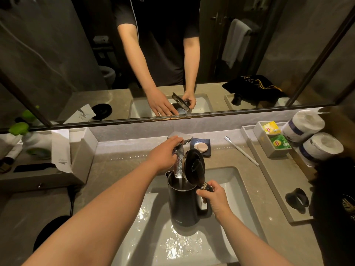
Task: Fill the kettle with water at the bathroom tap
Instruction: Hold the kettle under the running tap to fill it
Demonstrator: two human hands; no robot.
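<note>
A black electric kettle [182,204] stands upright over the white sink [236,181], its lid [194,166] hinged open and tilted up. My right hand [215,198] grips the kettle's handle on its right side. The chrome tap [179,156] reaches over the kettle's mouth and a stream of water runs from its spout into the kettle. My left hand [166,152] rests on the tap's flat lever, fingers curled over it.
A soap dish with a round soap [200,147] sits behind the sink, a toothbrush [241,150] to its right. A tray with tea bags [272,139], toilet rolls [315,139] and a black ring [297,199] stand on the right. The kettle base [50,231] lies at lower left. A mirror [57,54] covers the wall.
</note>
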